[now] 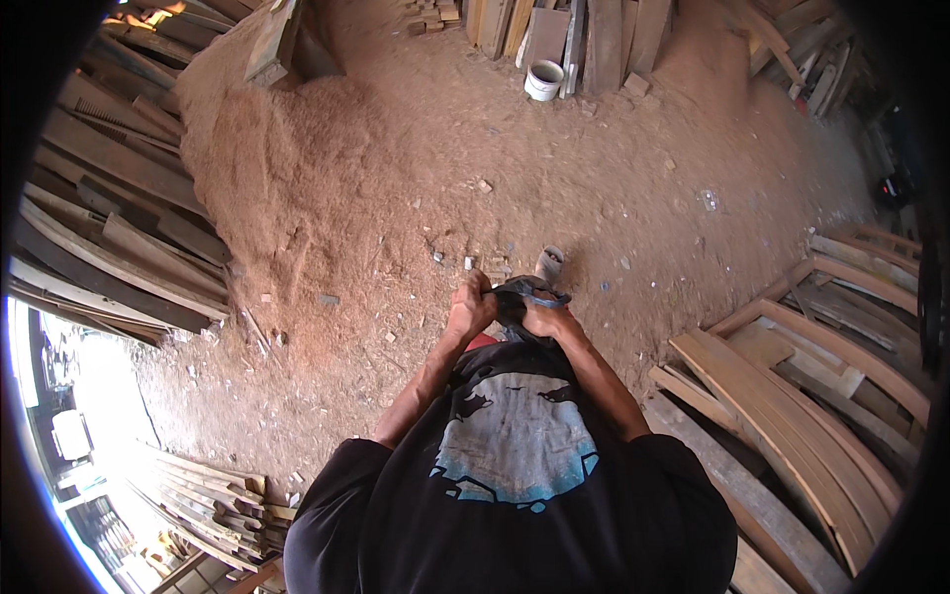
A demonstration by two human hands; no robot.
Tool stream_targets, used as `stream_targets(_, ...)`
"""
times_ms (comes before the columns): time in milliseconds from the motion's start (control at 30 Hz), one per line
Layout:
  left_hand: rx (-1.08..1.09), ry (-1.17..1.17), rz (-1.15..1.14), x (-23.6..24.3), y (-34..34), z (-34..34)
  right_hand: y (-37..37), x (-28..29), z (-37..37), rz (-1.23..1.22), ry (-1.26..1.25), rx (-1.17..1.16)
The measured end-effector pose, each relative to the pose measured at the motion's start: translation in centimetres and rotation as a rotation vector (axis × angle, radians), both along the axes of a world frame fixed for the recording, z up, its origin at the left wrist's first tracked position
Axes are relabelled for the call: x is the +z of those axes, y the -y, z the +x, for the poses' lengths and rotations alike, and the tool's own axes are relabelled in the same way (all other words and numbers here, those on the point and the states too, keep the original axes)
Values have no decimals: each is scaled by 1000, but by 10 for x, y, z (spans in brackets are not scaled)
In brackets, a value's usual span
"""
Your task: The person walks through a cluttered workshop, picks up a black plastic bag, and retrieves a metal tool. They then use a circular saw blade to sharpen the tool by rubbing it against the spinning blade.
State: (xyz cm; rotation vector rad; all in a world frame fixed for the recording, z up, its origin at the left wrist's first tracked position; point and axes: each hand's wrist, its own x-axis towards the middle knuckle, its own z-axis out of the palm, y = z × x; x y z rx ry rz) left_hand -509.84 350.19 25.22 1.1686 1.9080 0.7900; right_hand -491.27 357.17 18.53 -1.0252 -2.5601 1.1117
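A limp black piece of soft material (515, 295), cloth or plastic, hangs between my hands in front of my waist. My left hand (471, 307) is closed, its fingers pinching the left edge of it. Folds of the material lie over the front of my right hand (550, 317) and hide its fingers, so whether they grip cannot be told. A bluish-grey rim shows on the material close to the right wrist. Just beyond the hands, one of my feet (550, 261) stands on the sawdust-covered floor.
Sawdust is heaped (267, 178) at the left, beside stacked boards (129, 238). Wooden frames and planks (792, 396) lie close on the right. A white bucket (543, 81) stands by upright boards at the far side. Small wood scraps litter the floor (396, 346).
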Motion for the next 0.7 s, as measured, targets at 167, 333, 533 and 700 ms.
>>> stream_targets(167,-81,108,9,-13,-42,-6,-46,5,-2,-57,242,20)
stream_targets(333,-318,-10,-36,-24,-114,6,-126,24,-7,-191,415,-10)
stream_targets(533,-205,-171,117,5,-219,6,-235,31,-13,-108,319,18)
stream_targets(700,-15,-145,181,17,-291,-10,-317,4,-36,114,367,134)
